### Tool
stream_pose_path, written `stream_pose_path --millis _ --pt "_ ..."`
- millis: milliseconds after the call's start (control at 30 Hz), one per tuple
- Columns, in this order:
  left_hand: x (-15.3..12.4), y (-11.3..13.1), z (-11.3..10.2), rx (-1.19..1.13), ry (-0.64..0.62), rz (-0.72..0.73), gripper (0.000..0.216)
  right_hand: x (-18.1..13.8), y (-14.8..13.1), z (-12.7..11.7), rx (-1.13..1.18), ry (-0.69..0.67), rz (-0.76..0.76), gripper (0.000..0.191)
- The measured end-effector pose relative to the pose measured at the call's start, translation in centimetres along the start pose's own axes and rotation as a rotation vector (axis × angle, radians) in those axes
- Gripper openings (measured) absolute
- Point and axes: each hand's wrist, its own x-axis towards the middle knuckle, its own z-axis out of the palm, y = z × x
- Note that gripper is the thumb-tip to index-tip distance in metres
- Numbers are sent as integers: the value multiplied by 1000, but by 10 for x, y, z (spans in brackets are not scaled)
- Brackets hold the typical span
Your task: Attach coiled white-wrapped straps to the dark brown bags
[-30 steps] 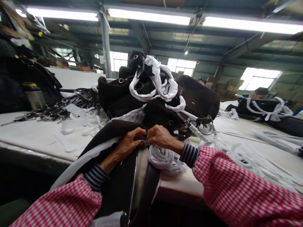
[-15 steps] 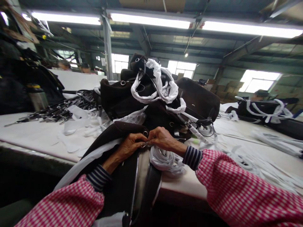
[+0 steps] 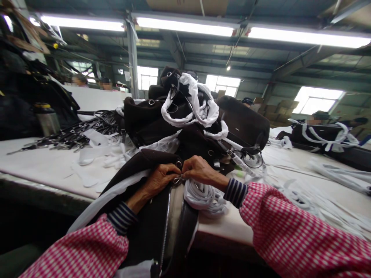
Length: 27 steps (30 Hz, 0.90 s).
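One small metal clip [image 3: 177, 179] sits at the upper end of a dark bag [image 3: 145, 220], just below a ring [image 3: 179, 164] and above the open zip [image 3: 165, 224]. The left hand [image 3: 159, 178] and right hand [image 3: 199, 170] meet there, thumbs and fingers pinched on the clip; which part each grasps is too small to tell. The bag slopes down past the edge of a table [image 3: 232, 227]. Just beside the right hand lies a coil of white-wrapped strap [image 3: 199, 195]. Behind rises a heap of dark bags [image 3: 246, 119], with loose black straps [image 3: 95, 123] to its left.
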Motion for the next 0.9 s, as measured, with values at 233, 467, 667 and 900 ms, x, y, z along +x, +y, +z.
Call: stream_pose_path --millis 233,467,667,900 --pt "0 1 0 -3 46 -23 17 1 0 -9 16 -69 -5 8" --pt "2 3 0 -69 107 -93 21 -3 9 -13 116 -55 -87 10" --pt "2 4 -1 -55 133 -92 21 -2 11 1 61 -24 -50 19" --pt "1 6 3 -91 180 -111 21 -7 7 3 -80 18 21 15"
